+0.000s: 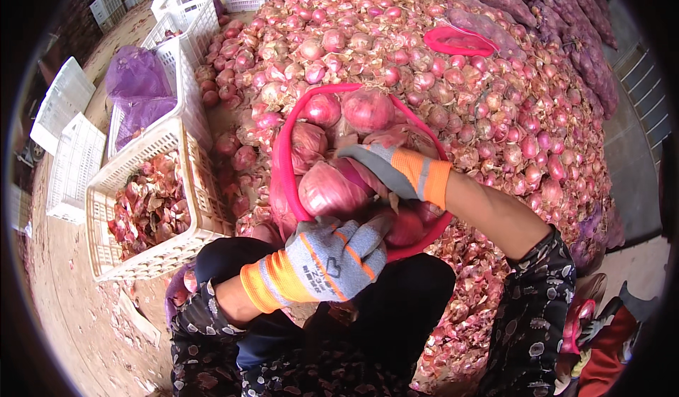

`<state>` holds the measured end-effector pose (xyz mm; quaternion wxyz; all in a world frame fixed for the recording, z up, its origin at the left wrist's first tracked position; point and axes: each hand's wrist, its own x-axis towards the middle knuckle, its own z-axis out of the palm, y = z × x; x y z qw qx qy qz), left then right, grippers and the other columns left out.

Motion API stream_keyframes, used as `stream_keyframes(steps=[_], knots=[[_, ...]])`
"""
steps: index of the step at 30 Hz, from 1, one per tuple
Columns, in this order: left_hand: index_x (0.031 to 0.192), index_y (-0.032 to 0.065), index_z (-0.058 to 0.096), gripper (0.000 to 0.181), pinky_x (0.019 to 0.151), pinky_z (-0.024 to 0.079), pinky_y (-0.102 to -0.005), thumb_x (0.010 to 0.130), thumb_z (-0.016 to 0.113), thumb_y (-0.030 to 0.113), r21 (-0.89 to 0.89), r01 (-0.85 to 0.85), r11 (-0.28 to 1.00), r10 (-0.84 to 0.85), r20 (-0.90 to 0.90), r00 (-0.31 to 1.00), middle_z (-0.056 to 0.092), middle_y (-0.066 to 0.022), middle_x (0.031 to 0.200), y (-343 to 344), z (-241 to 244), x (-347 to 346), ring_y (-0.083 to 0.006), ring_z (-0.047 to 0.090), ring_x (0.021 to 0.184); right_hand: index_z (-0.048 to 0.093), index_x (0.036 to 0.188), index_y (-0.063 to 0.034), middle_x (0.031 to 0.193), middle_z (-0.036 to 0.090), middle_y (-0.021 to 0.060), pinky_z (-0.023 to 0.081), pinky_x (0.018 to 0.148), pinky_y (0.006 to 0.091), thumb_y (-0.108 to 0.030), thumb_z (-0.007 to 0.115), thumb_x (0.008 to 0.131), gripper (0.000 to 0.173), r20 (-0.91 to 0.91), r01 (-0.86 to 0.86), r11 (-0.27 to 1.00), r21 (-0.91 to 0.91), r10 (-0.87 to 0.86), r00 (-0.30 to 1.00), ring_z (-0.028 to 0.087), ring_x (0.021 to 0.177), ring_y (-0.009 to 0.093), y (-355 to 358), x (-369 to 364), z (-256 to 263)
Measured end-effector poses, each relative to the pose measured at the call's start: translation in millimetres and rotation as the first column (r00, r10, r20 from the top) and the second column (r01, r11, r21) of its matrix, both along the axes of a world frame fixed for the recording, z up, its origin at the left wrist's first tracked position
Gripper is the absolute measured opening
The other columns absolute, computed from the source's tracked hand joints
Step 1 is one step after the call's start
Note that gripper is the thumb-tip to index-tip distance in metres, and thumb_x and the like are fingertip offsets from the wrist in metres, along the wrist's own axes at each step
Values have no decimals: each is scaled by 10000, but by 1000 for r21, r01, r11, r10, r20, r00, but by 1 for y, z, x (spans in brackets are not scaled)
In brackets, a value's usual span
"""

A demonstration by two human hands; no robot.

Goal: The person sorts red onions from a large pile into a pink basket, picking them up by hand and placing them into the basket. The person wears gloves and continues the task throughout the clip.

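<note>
A mesh bag with a thick pink rim (287, 153) stands open between my knees, filled with large red onions (368, 110). My right hand (384, 169), in a grey-coated glove with an orange cuff, curls over a big red onion (331, 190) at the bag's mouth. Just below that onion, at the near side of the rim, is my left hand (334, 259) in a matching glove. Its fingers are bent and the tips are hidden, so whether it grips anything does not show.
A large heap of red onions (334, 41) spreads ahead and right. Left stands a plastic crate (143, 142) of onion skins (151, 206), with more white crates (77, 169) beyond. Filled mesh sacks (589, 68) line the far right. Another person's gloved hand (599, 325) shows at lower right.
</note>
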<state>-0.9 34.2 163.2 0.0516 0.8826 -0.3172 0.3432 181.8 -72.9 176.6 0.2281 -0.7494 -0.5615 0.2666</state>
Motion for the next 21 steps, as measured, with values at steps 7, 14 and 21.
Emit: stream_keyframes(steps=[7, 14, 21], knots=[[848, 51, 646, 234, 627, 456, -296, 653, 622, 178, -15, -29, 999, 30, 87, 996, 633, -117, 1013, -3, 5, 4, -212, 585, 812, 555, 1014, -62, 809, 604, 80, 501, 599, 299, -96, 535, 806, 212, 76, -322, 946, -17, 323, 943, 582, 687, 159, 17, 27, -56], [744, 38, 617, 273, 872, 465, -503, 528, 646, 202, -1, -46, 999, 45, -172, 984, 576, -175, 1142, -11, 28, 31, -364, 558, 1041, 583, 884, -16, 667, 584, 58, 487, 509, 310, -230, 513, 896, 225, -502, 71, 993, 99, -12, 865, 561, 553, 152, -52, 19, 14], [816, 37, 601, 347, 932, 401, -608, 816, 598, 384, 167, -45, 985, 95, -308, 946, 571, -145, 1135, 5, 30, 21, -415, 528, 1101, 527, 1105, 1, 891, 604, 105, 490, 622, 287, -237, 558, 908, 310, -699, 724, 529, 444, -301, 648, 585, 645, 165, -203, 134, -72]])
